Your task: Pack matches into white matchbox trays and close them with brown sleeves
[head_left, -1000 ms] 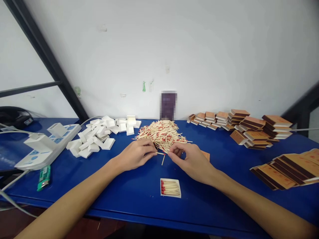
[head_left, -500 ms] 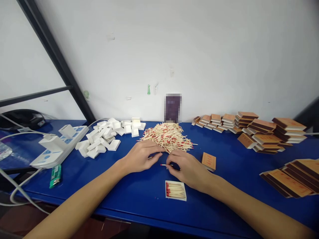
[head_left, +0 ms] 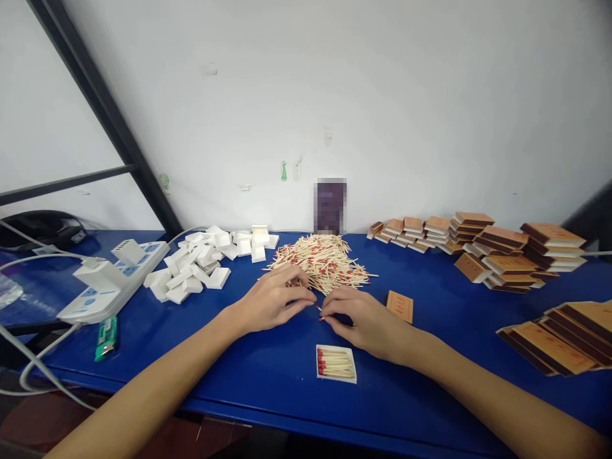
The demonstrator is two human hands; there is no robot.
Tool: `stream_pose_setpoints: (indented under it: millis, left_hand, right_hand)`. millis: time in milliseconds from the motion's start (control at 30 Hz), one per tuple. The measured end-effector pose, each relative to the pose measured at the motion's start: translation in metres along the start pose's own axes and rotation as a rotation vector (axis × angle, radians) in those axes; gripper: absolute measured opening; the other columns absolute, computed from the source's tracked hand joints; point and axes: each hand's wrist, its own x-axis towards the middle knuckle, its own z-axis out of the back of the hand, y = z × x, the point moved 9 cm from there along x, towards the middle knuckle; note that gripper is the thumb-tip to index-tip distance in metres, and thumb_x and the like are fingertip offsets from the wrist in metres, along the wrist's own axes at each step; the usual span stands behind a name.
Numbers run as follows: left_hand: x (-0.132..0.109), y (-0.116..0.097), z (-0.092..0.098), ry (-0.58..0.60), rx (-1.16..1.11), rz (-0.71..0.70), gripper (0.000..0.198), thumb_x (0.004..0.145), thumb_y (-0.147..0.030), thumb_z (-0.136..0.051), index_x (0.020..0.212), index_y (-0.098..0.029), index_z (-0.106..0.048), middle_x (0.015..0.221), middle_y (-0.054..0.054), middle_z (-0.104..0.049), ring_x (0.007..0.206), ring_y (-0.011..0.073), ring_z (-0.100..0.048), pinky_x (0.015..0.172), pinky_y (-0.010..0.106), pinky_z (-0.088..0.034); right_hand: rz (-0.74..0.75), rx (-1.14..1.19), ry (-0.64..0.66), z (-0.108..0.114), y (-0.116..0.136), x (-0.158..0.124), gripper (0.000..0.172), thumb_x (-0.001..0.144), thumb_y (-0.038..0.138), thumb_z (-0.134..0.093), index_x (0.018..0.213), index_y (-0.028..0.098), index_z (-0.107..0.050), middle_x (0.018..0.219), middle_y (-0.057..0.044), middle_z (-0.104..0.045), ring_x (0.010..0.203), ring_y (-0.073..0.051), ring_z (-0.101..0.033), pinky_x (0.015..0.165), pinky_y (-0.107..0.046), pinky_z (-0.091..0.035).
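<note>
Noted, since the earlier frame, a shift of the match from level to slanting, and a drawing-in of the left thumb and forefinger. Found the match between the two hands, on the near side of the match heap, pinched in the thumb and forefinger of the right hand. Found the left hand curled, thumb and forefinger nearly together; could not tell any hold there.

Observed the white tray nearer, just below the right hand, with matches side by side and red heads to the left. Judged this tray well stocked; could not confirm a full count. Judged much as left, given the large heap and the many white trays piled at far left. Could not see inside the stacked matchboxes at far right, so could not count these as done.

Located a single matchbox just right of the right hand, and sleeves at near right. Measured no distances. Noted a strip of blue table between tray and near edge, and broader room left of the tray, up to the left forearm. Noted tighter limits on the far side, from heap and wall, and at left, from the power strip and green packet.
</note>
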Motion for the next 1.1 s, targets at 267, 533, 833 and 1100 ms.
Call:
stream_pose_setpoints:
  millis: [267,533,833,1100]
  left_hand:
    - [0.003,-0.021,-0.006,0.044,0.023,-0.121,0.023,0.099,-0.027,-0.048,0.105,-0.017,-0.067,0.077,0.002,-0.065,0.07,0.014,-0.058,0.067,0.028,-0.045]
    - [0.002,-0.03,-0.02,0.035,0.031,-0.168,0.027,0.097,-0.037,-0.052,0.11,-0.017,-0.064,0.089,0.004,-0.067,0.08,0.0166,-0.06,0.072,0.029,-0.047]
    - [-0.001,0.006,0.004,0.053,0.116,-0.009,0.023,0.096,-0.03,-0.048,0.103,-0.019,-0.067,0.09,0.005,-0.064,0.082,0.0165,-0.06,0.073,0.03,-0.046]
    - [-0.009,0.038,0.016,0.177,0.187,0.117,0.022,0.092,-0.031,-0.049,0.09,-0.018,-0.068,0.079,0.003,-0.063,0.074,0.0159,-0.057,0.071,0.03,-0.042]
  right_hand:
    - [-0.043,-0.005,-0.094,0.009,-0.006,0.003,0.019,0.086,0.007,-0.051,0.088,0.018,-0.067,0.078,-0.004,-0.067,0.073,-0.016,-0.061,0.07,-0.028,-0.048]
    - [-0.088,0.05,-0.13,0.012,-0.014,0.004,0.016,0.087,0.009,-0.051,0.09,0.018,-0.065,0.085,-0.004,-0.071,0.077,-0.016,-0.064,0.072,-0.028,-0.049]
    - [-0.105,0.005,-0.116,0.015,-0.009,0.0,0.015,0.091,0.016,-0.051,0.095,0.019,-0.065,0.089,-0.005,-0.07,0.083,-0.018,-0.064,0.077,-0.032,-0.05]
    - [-0.07,0.029,-0.014,0.007,-0.006,-0.001,0.017,0.088,0.013,-0.056,0.098,0.02,-0.067,0.097,-0.005,-0.07,0.094,-0.019,-0.062,0.085,-0.034,-0.049]
